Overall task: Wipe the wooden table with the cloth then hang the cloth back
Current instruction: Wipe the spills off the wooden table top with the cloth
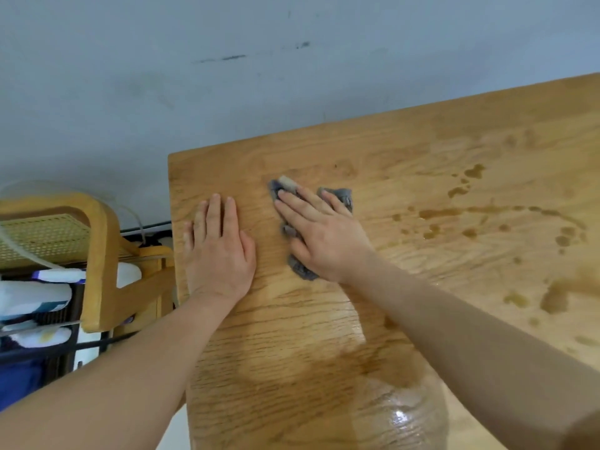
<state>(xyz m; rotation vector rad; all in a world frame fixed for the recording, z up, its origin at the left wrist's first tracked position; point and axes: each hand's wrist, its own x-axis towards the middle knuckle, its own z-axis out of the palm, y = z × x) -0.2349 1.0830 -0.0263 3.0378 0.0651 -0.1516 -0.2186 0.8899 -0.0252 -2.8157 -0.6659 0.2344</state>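
From the head camera, looking down, the cloth is a small grey rag lying bunched flat on the wooden table, near its far left corner. The right hand lies on top of it, fingers straight and spread. It is not gripping the rag but pressing it to the wood, probably so the whole palm can push it across the surface. Grey edges of the rag poke out past the fingertips and beside the wrist. The left hand rests flat on bare wood just to the left of the rag, fingers straight and together, holding nothing. It looks like a brace, taking the person's weight as they lean over the table to reach. The hands are side by side, a narrow strip of wood between them. Beads and streaks of water sit well to the right of the rag, and a broad damp sheen shows nearer the person, so I judge the wiping is only partly done and hanging the cloth comes later. A wooden chair stands beside the left edge of the table, against a grey wall.
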